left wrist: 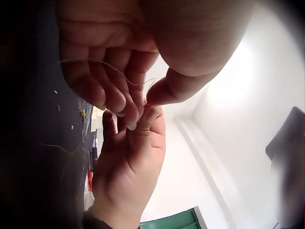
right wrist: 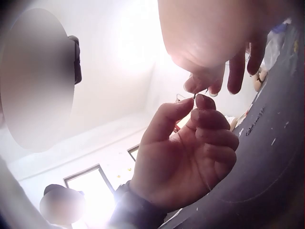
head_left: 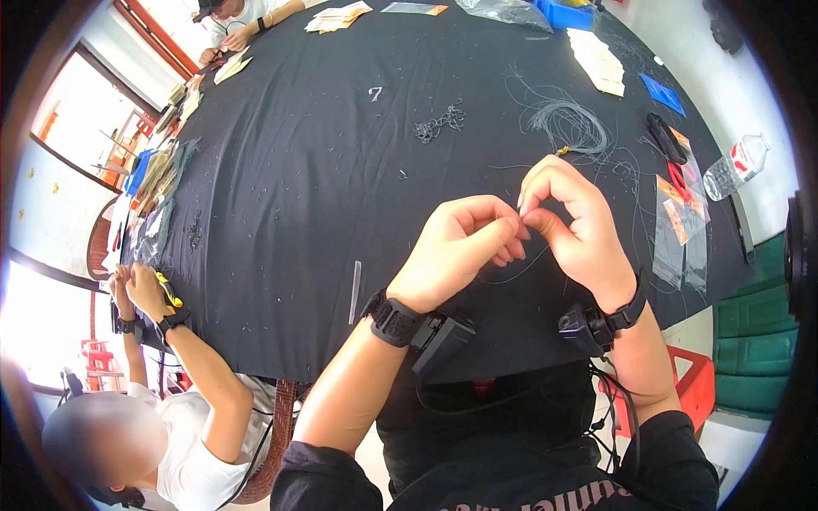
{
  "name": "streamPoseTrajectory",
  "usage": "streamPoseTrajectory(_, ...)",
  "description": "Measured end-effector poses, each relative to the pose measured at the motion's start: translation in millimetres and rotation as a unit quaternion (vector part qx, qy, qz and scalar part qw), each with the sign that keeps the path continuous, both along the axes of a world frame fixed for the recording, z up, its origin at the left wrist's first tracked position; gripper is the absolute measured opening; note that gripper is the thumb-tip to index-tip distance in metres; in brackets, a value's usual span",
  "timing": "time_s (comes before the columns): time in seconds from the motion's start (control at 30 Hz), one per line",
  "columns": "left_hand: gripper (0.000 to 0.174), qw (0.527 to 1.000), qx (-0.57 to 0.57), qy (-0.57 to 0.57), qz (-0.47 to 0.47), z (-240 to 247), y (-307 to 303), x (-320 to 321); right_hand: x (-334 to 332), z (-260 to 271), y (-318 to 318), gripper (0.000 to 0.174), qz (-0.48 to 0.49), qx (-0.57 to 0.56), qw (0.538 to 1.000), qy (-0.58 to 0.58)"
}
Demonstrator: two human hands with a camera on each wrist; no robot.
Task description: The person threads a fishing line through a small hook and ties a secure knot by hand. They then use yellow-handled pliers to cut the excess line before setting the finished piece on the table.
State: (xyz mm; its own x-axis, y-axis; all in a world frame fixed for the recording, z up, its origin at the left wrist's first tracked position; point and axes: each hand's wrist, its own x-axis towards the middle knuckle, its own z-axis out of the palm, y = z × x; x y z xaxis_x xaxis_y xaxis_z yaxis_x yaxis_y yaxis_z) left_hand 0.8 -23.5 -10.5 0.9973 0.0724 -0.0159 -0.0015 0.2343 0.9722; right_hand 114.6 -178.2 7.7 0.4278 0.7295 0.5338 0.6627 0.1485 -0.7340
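Note:
Fingertip to fingertip, my left hand (head_left: 464,247) and right hand (head_left: 575,226) meet above the black cloth. A tiny dark metal piece (right wrist: 194,96) is pinched between my left thumb and forefinger in the right wrist view. A thin, clear line (left wrist: 114,68) crosses the left fingers and runs to the pinch in the left wrist view. My right thumb and forefinger pinch close against it at the line's end; I cannot tell exactly what they grip. Beyond the right hand lies a coil of grey line (head_left: 573,126) with a yellow tie.
A clump of small dark metal pieces (head_left: 439,122) lies mid-table. At right are red-handled scissors (head_left: 677,180), plastic packets (head_left: 682,247) and a bottle (head_left: 737,168). A clear strip (head_left: 354,292) lies left of my left arm. Another person (head_left: 192,409) works at the left edge.

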Motion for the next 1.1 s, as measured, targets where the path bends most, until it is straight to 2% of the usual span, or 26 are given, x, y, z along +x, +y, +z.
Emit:
streamPoseTrajectory(0.77, 0.015, 1.0, -0.003, 0.023, -0.001, -0.2, -1.0, -0.1, -3.8, -1.1, 0.3, 0.015, -0.037, -0.012, 0.999, -0.003)
streamPoseTrajectory(0.97, 0.017, 0.999, -0.041, 0.022, -0.008, -1.7, 0.4, -0.3, -3.6, 0.4, -0.8, 0.015, -0.038, -0.011, 0.999, 0.0)
streamPoseTrajectory(1.1, 0.016, 1.0, -0.01, 0.015, -0.009, -2.0, -1.0, -0.4, -4.0, -0.2, -1.1, 0.014, -0.031, -0.01, 0.999, 0.005)
